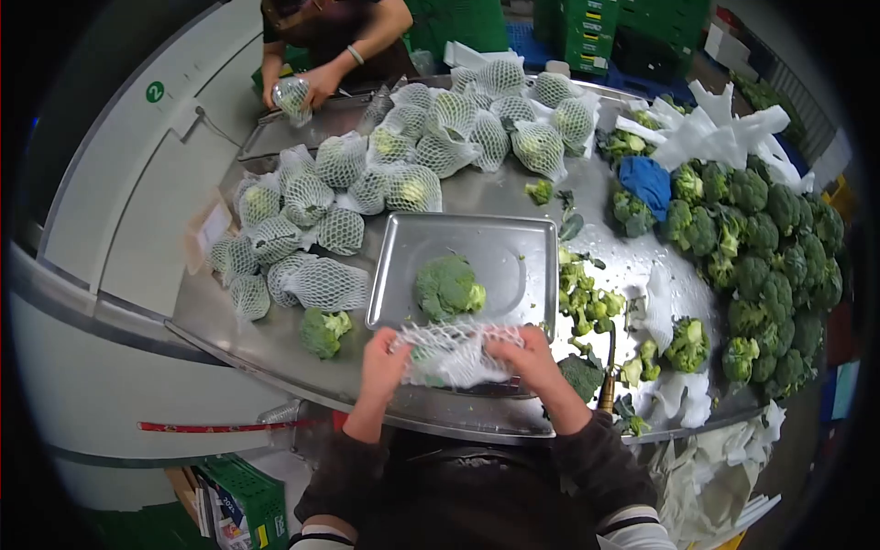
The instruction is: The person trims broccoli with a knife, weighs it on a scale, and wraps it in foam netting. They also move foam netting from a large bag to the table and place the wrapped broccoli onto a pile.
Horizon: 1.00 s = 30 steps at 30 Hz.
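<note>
Stretched between my two hands is a white foam net sleeve (458, 357), over the near edge of a metal tray (390, 266). My left hand (385, 367) is closed on its left end, and my right hand (530, 362) grips the right end. Just beyond the net, a broccoli head (447, 289) lies in the tray, its cut stem pointing right. To the left of the tray sits another bare broccoli head (324, 332). A knife (609, 371) with a brown handle rests right of my right hand, beside cut stem pieces (587, 298).
Netted broccoli heads (412, 188) cover the table's far left side. Bare broccoli (770, 266) is heaped at the right, with a blue cloth (645, 186) and white foam nets (724, 137) nearby. Across the table, another person's hands (316, 87) hold a wrapped head.
</note>
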Each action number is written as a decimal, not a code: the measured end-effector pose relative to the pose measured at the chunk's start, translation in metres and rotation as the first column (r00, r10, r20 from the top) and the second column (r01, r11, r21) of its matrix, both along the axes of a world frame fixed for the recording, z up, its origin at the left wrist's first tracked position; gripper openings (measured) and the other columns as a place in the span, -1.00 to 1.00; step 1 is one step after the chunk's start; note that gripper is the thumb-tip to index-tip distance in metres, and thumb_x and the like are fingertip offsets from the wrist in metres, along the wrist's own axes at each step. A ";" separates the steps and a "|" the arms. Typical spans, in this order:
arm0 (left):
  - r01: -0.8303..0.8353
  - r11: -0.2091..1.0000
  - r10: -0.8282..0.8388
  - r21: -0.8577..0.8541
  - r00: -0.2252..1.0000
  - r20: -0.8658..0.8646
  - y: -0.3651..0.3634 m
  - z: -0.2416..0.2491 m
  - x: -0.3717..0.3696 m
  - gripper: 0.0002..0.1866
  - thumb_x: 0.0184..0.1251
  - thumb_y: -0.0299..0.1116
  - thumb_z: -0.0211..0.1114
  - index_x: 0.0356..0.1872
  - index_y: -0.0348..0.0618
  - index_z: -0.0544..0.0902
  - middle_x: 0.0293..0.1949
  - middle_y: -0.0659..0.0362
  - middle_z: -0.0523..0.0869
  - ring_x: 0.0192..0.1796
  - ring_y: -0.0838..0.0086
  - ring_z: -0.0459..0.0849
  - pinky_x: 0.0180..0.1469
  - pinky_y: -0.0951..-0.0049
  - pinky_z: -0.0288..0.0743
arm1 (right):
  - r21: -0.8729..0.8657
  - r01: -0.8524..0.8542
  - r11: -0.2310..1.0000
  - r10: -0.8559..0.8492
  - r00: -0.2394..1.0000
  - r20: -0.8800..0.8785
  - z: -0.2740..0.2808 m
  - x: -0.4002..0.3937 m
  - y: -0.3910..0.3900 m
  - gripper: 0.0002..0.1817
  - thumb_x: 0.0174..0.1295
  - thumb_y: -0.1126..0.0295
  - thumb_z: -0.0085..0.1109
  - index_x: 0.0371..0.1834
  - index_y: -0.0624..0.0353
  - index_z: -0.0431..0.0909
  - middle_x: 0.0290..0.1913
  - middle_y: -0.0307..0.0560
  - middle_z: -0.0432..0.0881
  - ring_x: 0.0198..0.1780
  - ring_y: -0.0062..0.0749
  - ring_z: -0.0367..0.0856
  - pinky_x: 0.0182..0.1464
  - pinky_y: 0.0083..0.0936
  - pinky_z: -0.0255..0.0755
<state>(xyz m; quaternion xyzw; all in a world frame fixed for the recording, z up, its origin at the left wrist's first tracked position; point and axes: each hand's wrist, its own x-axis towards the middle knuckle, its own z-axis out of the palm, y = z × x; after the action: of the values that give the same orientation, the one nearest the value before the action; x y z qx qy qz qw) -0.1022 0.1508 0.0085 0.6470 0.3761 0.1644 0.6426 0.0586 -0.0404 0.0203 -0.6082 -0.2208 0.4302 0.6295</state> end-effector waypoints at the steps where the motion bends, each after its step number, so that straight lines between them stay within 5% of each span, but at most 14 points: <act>1: -0.077 0.996 0.074 0.037 0.994 0.076 0.001 0.005 0.011 -0.94 0.15 -0.53 0.18 -0.37 -0.20 0.47 -0.56 0.31 0.52 -0.54 0.74 0.43 -0.56 0.66 0.26 | 0.006 0.139 0.990 -0.135 0.956 0.261 0.007 -0.002 0.012 -0.72 0.11 0.43 0.13 -0.10 0.26 0.58 -0.32 -0.19 0.64 -0.33 -0.61 0.55 -0.23 -0.62 0.42; 3: -0.148 0.988 0.141 0.034 0.979 0.150 0.012 -0.015 0.031 -0.92 0.24 -0.43 0.12 -0.30 -0.18 0.49 -0.50 0.30 0.55 -0.52 0.71 0.46 -0.51 0.64 0.32 | 0.306 0.313 0.899 -0.435 0.714 0.548 0.017 0.001 0.041 -0.60 0.13 0.44 0.08 0.09 0.20 0.46 -0.23 0.04 0.61 -0.24 -0.33 0.58 -0.22 -0.45 0.40; 6: -0.097 0.981 0.107 -0.169 0.993 0.052 0.044 -0.043 0.044 -0.73 0.36 -0.19 -0.01 -0.17 -0.17 0.50 -0.38 0.23 0.60 -0.40 0.60 0.55 -0.36 0.56 0.45 | 0.108 0.456 0.883 -0.404 0.623 0.670 0.019 0.009 0.071 -0.57 0.20 0.34 -0.02 0.16 0.15 0.36 -0.26 0.10 0.48 -0.19 -0.04 0.50 -0.14 -0.37 0.36; 8: 0.004 0.929 -0.039 -0.370 0.995 -0.088 0.043 -0.034 0.048 -0.62 0.39 -0.07 -0.07 -0.11 -0.18 0.50 -0.31 0.17 0.62 -0.29 0.51 0.61 -0.26 0.50 0.52 | 0.096 0.399 0.912 -0.363 0.672 0.646 0.000 0.011 0.079 -0.60 0.20 0.31 -0.03 0.11 0.17 0.40 -0.27 0.08 0.47 -0.20 -0.03 0.49 -0.15 -0.36 0.35; 10: -0.040 0.834 0.239 -0.550 0.925 0.296 0.025 -0.013 0.058 -0.49 0.40 0.02 -0.20 -0.03 -0.23 0.48 -0.21 0.12 0.60 -0.15 0.39 0.60 -0.08 0.39 0.49 | 0.098 0.335 0.937 -0.319 0.708 0.630 0.005 0.007 0.073 -0.62 0.20 0.28 -0.03 0.05 0.18 0.43 -0.27 0.07 0.47 -0.20 -0.02 0.48 -0.15 -0.35 0.34; 15: 0.284 0.865 0.002 -0.413 0.822 0.570 -0.016 0.045 0.028 -0.37 0.37 0.12 -0.20 0.08 -0.31 0.37 -0.03 0.02 0.56 0.01 0.29 0.56 0.07 0.34 0.47 | 0.311 -0.080 0.947 -0.097 0.851 0.515 0.077 -0.028 0.005 -0.71 0.11 0.42 -0.06 -0.12 0.22 0.55 -0.31 -0.05 0.56 -0.35 -0.32 0.53 -0.23 -0.53 0.38; 16: 0.409 0.736 -0.007 -0.539 0.801 0.599 -0.037 0.070 0.026 -0.36 0.37 0.13 -0.23 0.08 -0.32 0.38 -0.04 0.00 0.56 0.01 0.27 0.56 0.08 0.33 0.46 | 0.307 -0.076 0.949 -0.097 0.853 0.513 0.077 -0.027 -0.001 -0.71 0.11 0.42 -0.06 -0.12 0.22 0.55 -0.31 -0.05 0.56 -0.35 -0.32 0.53 -0.23 -0.53 0.38; 17: 0.518 0.572 -0.007 -0.636 0.778 0.628 -0.050 0.081 0.021 -0.35 0.37 0.13 -0.25 0.08 -0.33 0.38 -0.04 -0.03 0.57 0.02 0.25 0.56 0.09 0.31 0.46 | 0.166 -0.043 0.985 0.015 0.986 0.164 0.075 -0.026 -0.007 -0.69 0.10 0.46 -0.07 -0.11 0.26 0.55 -0.26 -0.08 0.58 -0.35 -0.39 0.54 -0.25 -0.58 0.39; 18: 0.412 0.407 0.026 -0.815 0.887 0.461 -0.028 0.014 0.016 -0.32 0.34 0.16 -0.21 0.07 -0.34 0.41 -0.03 -0.06 0.57 0.04 0.20 0.55 0.12 0.25 0.43 | 0.019 -0.065 0.998 0.067 0.973 -0.221 0.073 -0.023 -0.015 -0.68 0.09 0.49 -0.07 -0.10 0.29 0.55 -0.20 -0.12 0.60 -0.35 -0.46 0.56 -0.26 -0.62 0.40; 21: 0.411 0.260 0.125 -0.873 0.883 0.453 -0.044 -0.004 0.015 -0.37 0.33 0.09 -0.13 0.05 -0.36 0.45 0.00 -0.06 0.57 0.06 0.17 0.54 0.18 0.20 0.37 | 0.198 0.037 0.980 0.084 0.817 -0.570 0.036 -0.022 -0.042 -0.59 0.25 0.30 -0.08 0.07 0.35 0.42 -0.06 -0.02 0.58 -0.24 -0.41 0.63 -0.15 -0.52 0.52; 23: 0.354 -0.232 0.167 -0.906 0.932 0.321 -0.050 0.001 0.021 -0.35 0.29 0.12 -0.09 0.12 -0.30 0.41 0.08 -0.06 0.52 0.08 0.15 0.52 0.20 0.16 0.33 | 0.263 0.293 0.919 0.035 0.603 -0.797 0.034 -0.032 -0.051 -0.48 0.32 0.12 -0.13 0.17 0.34 0.31 -0.01 0.10 0.55 -0.09 -0.25 0.62 -0.02 -0.33 0.54; 26: 0.186 0.033 0.083 -0.982 0.979 0.188 -0.074 0.045 0.034 -0.47 0.32 -0.02 -0.10 0.03 -0.29 0.49 0.02 -0.04 0.57 0.04 0.15 0.56 0.19 0.16 0.34 | 0.299 0.525 0.797 0.057 0.428 -0.902 0.018 -0.033 -0.067 -0.49 0.38 0.14 -0.26 0.20 0.35 0.25 0.07 0.16 0.49 0.06 -0.15 0.53 0.08 -0.25 0.48; 28: 0.309 0.029 0.160 -0.951 0.937 0.309 -0.075 0.024 0.038 -0.52 0.33 -0.08 -0.12 0.00 -0.27 0.52 -0.02 -0.04 0.60 0.01 0.15 0.58 0.17 0.15 0.36 | 0.336 0.572 0.748 0.246 0.231 -0.941 -0.016 -0.047 -0.077 -0.53 0.38 0.18 -0.26 0.16 0.34 0.30 0.06 0.17 0.49 0.05 -0.13 0.53 0.10 -0.21 0.46; 30: 0.515 0.054 0.224 -0.855 0.829 0.513 -0.081 0.017 0.052 -0.55 0.31 -0.10 -0.09 -0.06 -0.26 0.55 -0.09 0.00 0.63 -0.04 0.19 0.60 0.13 0.21 0.40 | 0.248 0.516 0.820 0.118 0.271 -0.955 -0.022 -0.056 -0.083 -0.58 0.37 0.22 -0.23 0.12 0.33 0.34 0.06 0.14 0.50 0.04 -0.14 0.54 0.11 -0.21 0.44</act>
<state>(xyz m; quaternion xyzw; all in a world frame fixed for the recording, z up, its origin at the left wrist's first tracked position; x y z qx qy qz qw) -0.0499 0.0697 0.0254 -0.0049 0.1198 -0.0385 0.9920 0.0027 -0.1231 -0.0014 -0.0631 0.1699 0.5380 0.8233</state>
